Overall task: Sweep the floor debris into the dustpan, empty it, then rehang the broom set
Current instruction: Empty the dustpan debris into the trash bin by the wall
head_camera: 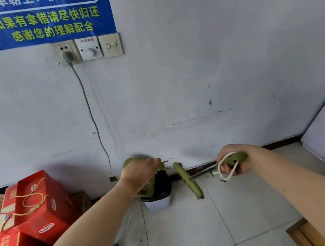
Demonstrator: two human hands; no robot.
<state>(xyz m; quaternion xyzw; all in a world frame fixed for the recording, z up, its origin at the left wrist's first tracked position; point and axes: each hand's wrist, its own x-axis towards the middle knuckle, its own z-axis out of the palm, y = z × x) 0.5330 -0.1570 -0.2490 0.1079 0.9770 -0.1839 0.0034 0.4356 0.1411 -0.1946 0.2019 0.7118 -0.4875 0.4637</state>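
My left hand [141, 173] grips the handle of a green dustpan [145, 189], which is tipped over a small white bin [158, 201] lined with a black bag, next to the wall. The dustpan's top end is blurred. My right hand [236, 161] is shut on the green grip of the broom [188, 179], with a white cord loop hanging from the grip. The broom's metal shaft runs left and down to its green head, which rests on the tiled floor right of the bin.
Red gift boxes [34, 213] with rope handles are stacked at the left. A grey cable [90, 112] drops from the wall socket to the floor behind the bin. A wooden edge [302, 232] sits at the lower right, and a panel leans at the far right.
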